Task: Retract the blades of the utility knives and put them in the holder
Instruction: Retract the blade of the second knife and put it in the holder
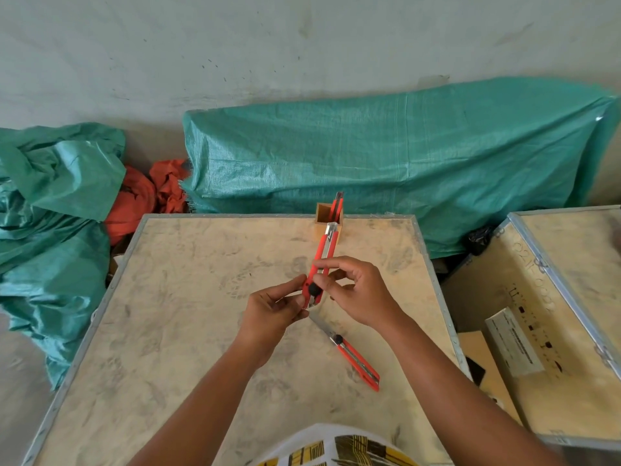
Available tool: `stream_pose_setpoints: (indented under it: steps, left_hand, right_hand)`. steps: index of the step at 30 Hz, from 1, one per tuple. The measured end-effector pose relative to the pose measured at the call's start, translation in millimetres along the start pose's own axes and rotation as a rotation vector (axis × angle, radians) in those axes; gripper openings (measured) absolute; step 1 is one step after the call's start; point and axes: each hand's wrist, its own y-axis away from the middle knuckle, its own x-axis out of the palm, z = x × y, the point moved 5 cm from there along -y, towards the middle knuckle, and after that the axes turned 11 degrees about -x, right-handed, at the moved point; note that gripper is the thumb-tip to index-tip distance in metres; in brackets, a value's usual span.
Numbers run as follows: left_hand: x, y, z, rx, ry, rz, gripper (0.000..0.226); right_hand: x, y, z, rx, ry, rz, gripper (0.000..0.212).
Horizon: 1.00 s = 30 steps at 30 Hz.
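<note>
I hold a red utility knife [323, 255] above the middle of the wooden crate top [188, 297], its tip pointing away toward the holder. My left hand [274, 309] pinches its near end. My right hand [356, 290] grips the body, thumb on the black slider. A second red knife [354, 358] lies on the crate just right of my hands, its blade extended toward them. The small wooden holder [322, 211] stands at the far edge with one red knife [337, 203] upright inside.
A second plywood crate [544, 317] with metal edging stands at the right. Green tarpaulin covers a long bundle [386, 156] behind the holder and a heap [50, 210] at the left, beside orange cloth [144, 193]. A grey wall rises behind.
</note>
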Motion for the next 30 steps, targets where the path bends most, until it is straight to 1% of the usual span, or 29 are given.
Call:
stream_pose_setpoints:
  steps: [3, 6, 9, 11, 14, 18, 21, 25, 27, 30]
  left_hand:
    - [9, -17, -5, -0.008, -0.021, -0.004, 0.037]
    - [21, -44, -18, 0.0, -0.097, 0.013, 0.037]
    - [30, -82, -34, -0.007, -0.182, -0.034, 0.037]
    - [35, -125, -43, -0.024, -0.232, -0.061, 0.035]
    - [41, -157, -57, 0.0, -0.339, -0.062, 0.037]
    - [43, -222, -68, 0.039, -0.52, -0.103, 0.041]
    - [35, -268, -67, 0.033, -0.718, -0.146, 0.053]
    - [31, -317, -50, -0.05, -0.906, -0.102, 0.087]
    - [31, -332, -39, -0.117, -0.9, -0.061, 0.098]
    - [31, -346, -25, -0.16, -0.847, -0.015, 0.098]
  right_hand:
    - [-11, -14, -15, 0.053, -0.03, -0.049, 0.028]
    - [-24, -36, -28, 0.074, -0.03, -0.081, 0.03]
    - [-39, -67, -43, 0.098, -0.013, -0.112, 0.034]
    - [-52, -99, -67, 0.113, 0.006, -0.142, 0.037]
    - [-61, -124, -84, 0.115, 0.03, -0.18, 0.039]
    - [-65, -169, -133, 0.113, 0.12, -0.253, 0.037]
    - [-61, -189, -161, 0.075, 0.208, -0.324, 0.031]
    - [-46, -200, -187, 0.021, 0.297, -0.329, 0.03]
    - [-37, -203, -200, 0.012, 0.334, -0.292, 0.032]
    - [-28, -205, -214, 0.02, 0.372, -0.26, 0.034]
